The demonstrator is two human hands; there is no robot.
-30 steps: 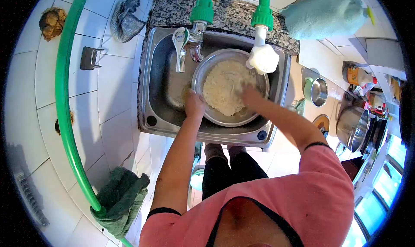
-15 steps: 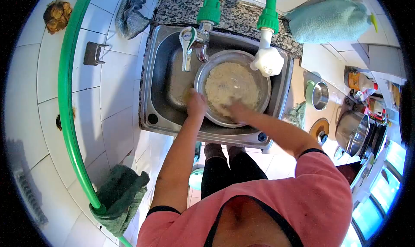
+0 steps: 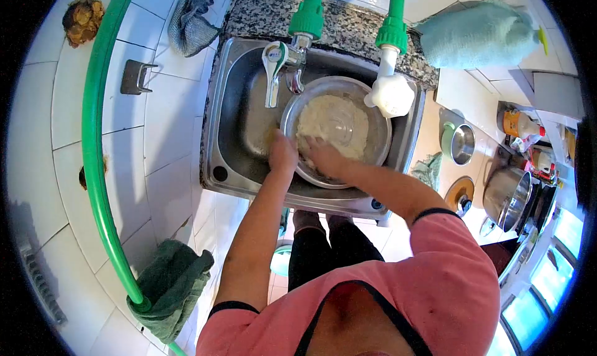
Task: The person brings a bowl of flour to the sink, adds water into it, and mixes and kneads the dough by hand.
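A wide metal bowl [image 3: 384,141] sits inside the steel sink [image 3: 214,116], holding a pale, flour-like powder [image 3: 333,119] with a hollow near its middle. My left hand [image 3: 283,152] is closed on the bowl's left rim; its fingertips are partly hidden. Inside the bowl, my right hand [image 3: 322,157] touches the powder near the front left, with its fingers stretched out. A chrome tap [image 3: 287,63] reaches over the bowl's far left edge, and a white tap fitting [image 3: 390,96] hangs above its right side.
Green pipes [image 3: 307,17] come down behind the sink. A green hose [image 3: 94,132] runs along the left wall, with a dark cloth [image 3: 171,287] around its lower part. At right stand a small pot [image 3: 461,144] and a large steel pot [image 3: 507,194].
My right hand has moved left through the powder, towards the bowl's left side. My left hand stays at the rim. The view has shifted slightly.
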